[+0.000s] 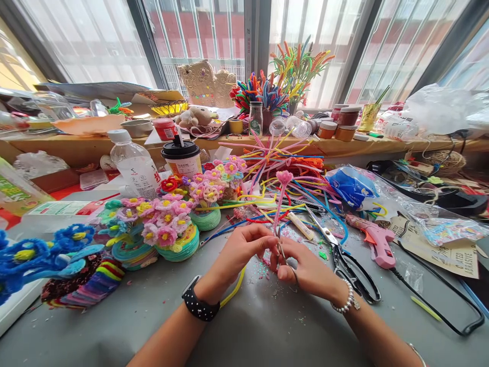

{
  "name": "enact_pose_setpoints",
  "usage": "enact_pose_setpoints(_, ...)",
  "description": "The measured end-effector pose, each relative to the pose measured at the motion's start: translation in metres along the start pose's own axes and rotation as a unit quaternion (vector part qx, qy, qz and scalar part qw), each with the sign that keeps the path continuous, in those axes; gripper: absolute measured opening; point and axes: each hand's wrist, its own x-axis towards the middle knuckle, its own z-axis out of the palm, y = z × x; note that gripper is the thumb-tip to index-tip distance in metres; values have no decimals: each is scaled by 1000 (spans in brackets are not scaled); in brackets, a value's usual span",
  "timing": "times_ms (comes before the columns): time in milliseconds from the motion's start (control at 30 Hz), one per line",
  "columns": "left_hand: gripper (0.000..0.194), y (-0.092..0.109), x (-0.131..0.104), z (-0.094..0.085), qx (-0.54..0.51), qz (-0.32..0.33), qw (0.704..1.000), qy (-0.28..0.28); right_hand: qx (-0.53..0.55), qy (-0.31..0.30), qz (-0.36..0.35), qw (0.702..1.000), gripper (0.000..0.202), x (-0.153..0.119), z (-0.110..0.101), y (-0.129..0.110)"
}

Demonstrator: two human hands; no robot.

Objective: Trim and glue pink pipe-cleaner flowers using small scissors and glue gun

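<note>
My left hand (pixel 242 252) is closed, its fingertips pinching the stem of a pink pipe-cleaner flower (pixel 284 177) that stands upright above my fingers. Close against it, my right hand (pixel 311 267) grips a small pair of scissors (pixel 281 251). Their narrow blades point up at the lower stem, and a metal handle loop shows under my fingers. Whether the blades touch the stem is hard to tell. Beneath both hands lie pink and green fluff trimmings (pixel 267 278). A yellow pipe cleaner (pixel 236 289) runs behind my left wrist.
Large black-handled scissors (pixel 336 250) and a pink glue gun (pixel 376 239) with a black cord lie to the right. On the left stand pots of fuzzy flowers (pixel 168 219), a plastic bottle (pixel 133 165) and a lidded cup (pixel 183 159). Loose pipe cleaners (pixel 282 160) are heaped behind my hands.
</note>
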Motion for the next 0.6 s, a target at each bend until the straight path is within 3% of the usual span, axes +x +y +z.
enact_pose_setpoints(200,16,-1,1,-3,14,-6,1000,-10,-19,-17,-15,1000,66,-1,-7,3)
enact_pose_setpoints(600,21,0,2,-1,21,-32,999,-24,-23,92,-6,995,55,2,-1,4)
